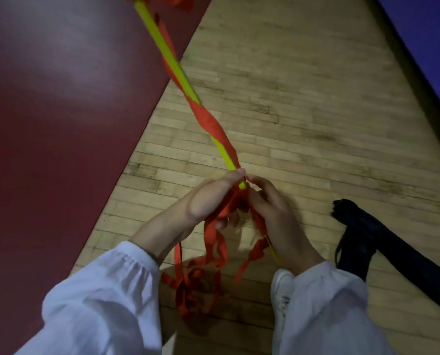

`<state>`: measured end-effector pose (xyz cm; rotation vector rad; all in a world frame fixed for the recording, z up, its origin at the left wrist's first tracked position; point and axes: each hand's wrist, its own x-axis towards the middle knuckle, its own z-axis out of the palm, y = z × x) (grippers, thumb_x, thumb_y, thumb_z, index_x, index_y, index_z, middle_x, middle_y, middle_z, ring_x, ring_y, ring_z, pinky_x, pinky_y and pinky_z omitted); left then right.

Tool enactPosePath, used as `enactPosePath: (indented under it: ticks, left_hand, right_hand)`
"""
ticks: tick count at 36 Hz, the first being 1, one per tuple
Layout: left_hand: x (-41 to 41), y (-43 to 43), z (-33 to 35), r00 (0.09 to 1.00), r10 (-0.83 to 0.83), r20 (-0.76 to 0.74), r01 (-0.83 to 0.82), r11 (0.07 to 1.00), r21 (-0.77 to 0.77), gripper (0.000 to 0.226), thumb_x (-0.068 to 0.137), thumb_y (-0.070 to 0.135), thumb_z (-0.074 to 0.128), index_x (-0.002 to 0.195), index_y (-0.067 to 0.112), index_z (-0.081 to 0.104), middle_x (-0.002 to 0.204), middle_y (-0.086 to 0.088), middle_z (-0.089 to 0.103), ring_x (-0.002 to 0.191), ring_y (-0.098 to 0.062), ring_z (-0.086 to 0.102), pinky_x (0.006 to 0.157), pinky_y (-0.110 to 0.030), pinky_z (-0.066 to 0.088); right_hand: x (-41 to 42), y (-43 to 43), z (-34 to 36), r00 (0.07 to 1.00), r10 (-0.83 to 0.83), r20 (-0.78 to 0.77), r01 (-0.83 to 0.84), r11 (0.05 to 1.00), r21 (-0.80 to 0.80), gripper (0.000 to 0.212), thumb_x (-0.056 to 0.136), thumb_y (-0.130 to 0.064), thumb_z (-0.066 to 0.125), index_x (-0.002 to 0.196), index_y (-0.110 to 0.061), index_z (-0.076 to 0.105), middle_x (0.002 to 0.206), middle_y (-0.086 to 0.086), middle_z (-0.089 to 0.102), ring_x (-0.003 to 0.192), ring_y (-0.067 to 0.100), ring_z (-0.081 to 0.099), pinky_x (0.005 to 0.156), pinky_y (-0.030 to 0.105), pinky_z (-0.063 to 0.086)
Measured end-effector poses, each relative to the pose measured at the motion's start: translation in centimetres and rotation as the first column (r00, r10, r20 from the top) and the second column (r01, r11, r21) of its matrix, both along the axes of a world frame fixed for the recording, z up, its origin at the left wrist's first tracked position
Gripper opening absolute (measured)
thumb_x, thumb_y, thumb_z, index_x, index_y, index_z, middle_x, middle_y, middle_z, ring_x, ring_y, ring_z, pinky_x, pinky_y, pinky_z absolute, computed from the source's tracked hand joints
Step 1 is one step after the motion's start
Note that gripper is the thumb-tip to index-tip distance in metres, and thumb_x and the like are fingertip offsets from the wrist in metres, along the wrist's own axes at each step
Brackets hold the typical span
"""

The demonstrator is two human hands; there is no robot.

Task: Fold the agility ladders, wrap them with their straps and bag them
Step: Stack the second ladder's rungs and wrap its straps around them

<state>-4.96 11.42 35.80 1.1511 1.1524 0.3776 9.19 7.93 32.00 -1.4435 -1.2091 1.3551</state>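
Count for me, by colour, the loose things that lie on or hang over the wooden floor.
Yellow: 1, the stick.
Red: 1, the strap, tangled; its strands cannot be counted.
Black: 1, the bag.
White: 1, the shoe.
Total: 4.

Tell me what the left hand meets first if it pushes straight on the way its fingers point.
The left hand points up-right; its fingertip touches the yellow rungs wrapped in red strap. Past them, probably only bare wooden floor.
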Motion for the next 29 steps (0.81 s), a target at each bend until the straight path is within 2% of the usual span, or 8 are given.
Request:
enactPosePath:
  ticks: [3, 6, 10, 14, 18, 21, 23, 29]
  left_hand:
    - [0.0, 0.0, 0.1, 1.0, 0.01, -0.002, -0.01, 0.997, 0.071, 0.049, 0.097, 0.038, 0.047, 0.081, -0.002, 0.069, 0.051, -0.008, 0.059, 0.035, -0.015, 0.042, 0.039, -0.019, 0.035]
    - [-0.1, 0.0, 0.1, 0.999, -0.012, -0.03, 0.016, 0.993, 0.119, 0.04, 0.097, 0.015, 0.048, 0.061, 0.005, 0.061, 0.044, -0.005, 0.056, 0.03, -0.011, 0.041, 0.035, -0.019, 0.031]
    - [-0.9, 0.2, 0.2, 0.999, -0.051, 0.011, 0.05, 0.994, 0.097, 0.036, 0.096, 0.011, 0.049, 0.062, 0.006, 0.061, 0.045, -0.005, 0.056, 0.031, -0.012, 0.04, 0.038, -0.02, 0.032]
    - [-1.8, 0.3, 0.5, 0.989, -0.135, 0.067, 0.125, 0.982, 0.138, 0.036, 0.096, 0.013, 0.049, 0.061, 0.012, 0.061, 0.051, -0.005, 0.06, 0.037, -0.014, 0.044, 0.045, -0.025, 0.033]
    - [-2.1, 0.1, 0.5, 0.963, -0.217, 0.159, 0.201, 0.973, 0.109, 0.046, 0.096, 0.01, 0.048, 0.055, 0.013, 0.066, 0.056, -0.017, 0.062, 0.038, -0.017, 0.051, 0.043, -0.022, 0.039]
    - [-2.1, 0.1, 0.4, 0.96, -0.219, 0.172, 0.204, 0.974, 0.101, 0.045, 0.095, 0.009, 0.048, 0.054, 0.013, 0.066, 0.053, -0.008, 0.064, 0.037, -0.015, 0.052, 0.043, -0.021, 0.042]
    - [-2.3, 0.2, 0.6, 0.967, -0.216, 0.133, 0.203, 0.973, 0.108, 0.035, 0.094, 0.016, 0.049, 0.064, 0.01, 0.066, 0.055, -0.008, 0.065, 0.038, -0.016, 0.052, 0.046, -0.023, 0.042]
    - [-2.4, 0.2, 1.0, 0.982, -0.191, -0.009, 0.191, 0.981, 0.018, 0.042, 0.097, 0.033, 0.047, 0.074, 0.004, 0.067, 0.059, -0.014, 0.066, 0.043, -0.021, 0.052, 0.054, -0.03, 0.045]
  right_hand:
    - [0.0, -0.2, -0.3, 0.997, 0.028, 0.069, -0.03, 0.999, 0.024, 0.05, 0.085, -0.055, 0.058, 0.127, -0.028, 0.056, 0.091, 0.002, 0.069, 0.09, 0.02, 0.067, 0.085, 0.04, 0.05]
    - [0.0, -0.3, -0.2, 0.996, 0.08, 0.042, -0.082, 0.995, 0.064, 0.027, 0.084, -0.033, 0.061, 0.11, -0.034, 0.065, 0.095, 0.001, 0.07, 0.092, 0.018, 0.066, 0.083, 0.033, 0.05]
    - [1.1, -0.1, 0.5, 0.988, 0.151, -0.015, -0.151, 0.989, 0.002, 0.039, 0.069, -0.023, 0.065, 0.106, -0.034, 0.066, 0.097, 0.009, 0.069, 0.09, 0.026, 0.065, 0.075, 0.03, 0.052]
    - [2.1, 0.1, 0.5, 0.932, 0.262, -0.249, -0.302, 0.944, -0.135, 0.052, 0.06, -0.033, 0.078, 0.104, -0.006, 0.066, 0.091, 0.015, 0.069, 0.078, 0.026, 0.067, 0.066, 0.029, 0.053]
    - [2.0, -0.3, 0.5, 0.778, 0.387, -0.496, -0.52, 0.838, -0.162, 0.041, 0.078, -0.033, 0.075, 0.106, -0.003, 0.066, 0.104, 0.023, 0.065, 0.091, 0.033, 0.064, 0.072, 0.039, 0.056]
    - [1.7, -0.5, 1.4, 0.812, 0.404, -0.421, -0.501, 0.852, -0.15, 0.013, 0.084, -0.026, 0.067, 0.087, -0.014, 0.072, 0.081, 0.015, 0.068, 0.066, 0.023, 0.066, 0.056, 0.031, 0.053]
    - [1.8, -0.4, 1.5, 0.871, 0.376, -0.316, -0.435, 0.89, -0.139, 0.01, 0.081, -0.027, 0.066, 0.076, -0.019, 0.071, 0.064, 0.013, 0.063, 0.05, 0.021, 0.058, 0.053, 0.033, 0.043]
    - [1.3, -0.5, 0.7, 0.949, 0.253, -0.186, -0.272, 0.959, -0.081, 0.014, 0.078, -0.023, 0.065, 0.075, -0.01, 0.062, 0.051, 0.012, 0.057, 0.043, 0.024, 0.05, 0.049, 0.033, 0.039]
